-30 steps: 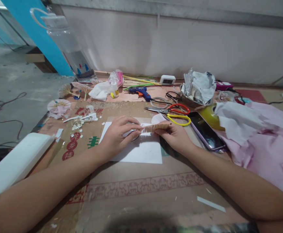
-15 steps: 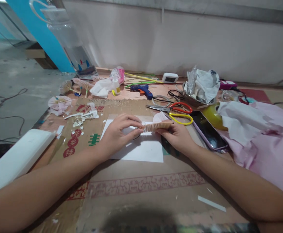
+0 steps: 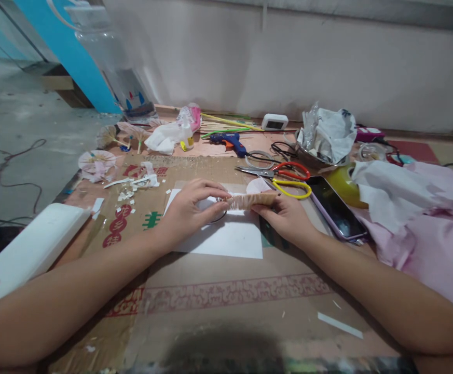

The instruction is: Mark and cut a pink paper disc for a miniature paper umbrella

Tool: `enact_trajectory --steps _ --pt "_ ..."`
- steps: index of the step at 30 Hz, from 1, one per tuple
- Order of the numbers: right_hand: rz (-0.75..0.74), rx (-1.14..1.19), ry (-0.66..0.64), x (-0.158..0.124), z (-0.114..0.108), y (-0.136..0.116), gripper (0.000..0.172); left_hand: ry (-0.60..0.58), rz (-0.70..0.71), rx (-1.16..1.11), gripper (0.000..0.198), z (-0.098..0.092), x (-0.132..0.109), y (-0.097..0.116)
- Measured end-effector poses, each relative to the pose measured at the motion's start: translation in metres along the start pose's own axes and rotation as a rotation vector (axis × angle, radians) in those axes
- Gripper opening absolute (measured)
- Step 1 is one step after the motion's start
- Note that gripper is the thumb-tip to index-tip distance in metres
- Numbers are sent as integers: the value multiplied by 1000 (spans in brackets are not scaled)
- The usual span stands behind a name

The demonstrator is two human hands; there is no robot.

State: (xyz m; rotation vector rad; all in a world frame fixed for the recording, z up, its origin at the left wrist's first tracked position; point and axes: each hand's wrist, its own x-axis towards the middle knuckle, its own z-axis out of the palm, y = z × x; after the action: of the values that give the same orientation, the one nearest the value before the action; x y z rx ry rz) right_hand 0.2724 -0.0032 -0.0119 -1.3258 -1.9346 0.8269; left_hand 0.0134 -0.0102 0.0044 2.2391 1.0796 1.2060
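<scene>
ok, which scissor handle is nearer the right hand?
The yellow handle. It is on the near side of the scissors, just beyond the right hand; the red handle is farther back.

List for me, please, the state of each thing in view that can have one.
Left hand: pinching the tan piece
Right hand: gripping the tan piece
Tan piece: held between both hands
Paper: lying flat, partly hidden
Scissors: lying down, unheld
Phone: face up, screen dark
Bottle: lid on, partly filled
Glue gun: lying down, unheld
Bowl: heaped full
</scene>
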Motion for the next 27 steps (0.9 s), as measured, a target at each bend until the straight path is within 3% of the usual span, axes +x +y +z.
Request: enact_trajectory --steps 16,27 --pt "24 58 0 2 0 -3 18 -1 -42 -26 12 -2 2 -1" --pt "77 149 -5 3 1 -2 20 -144 -494 -359 23 -2 6 3"
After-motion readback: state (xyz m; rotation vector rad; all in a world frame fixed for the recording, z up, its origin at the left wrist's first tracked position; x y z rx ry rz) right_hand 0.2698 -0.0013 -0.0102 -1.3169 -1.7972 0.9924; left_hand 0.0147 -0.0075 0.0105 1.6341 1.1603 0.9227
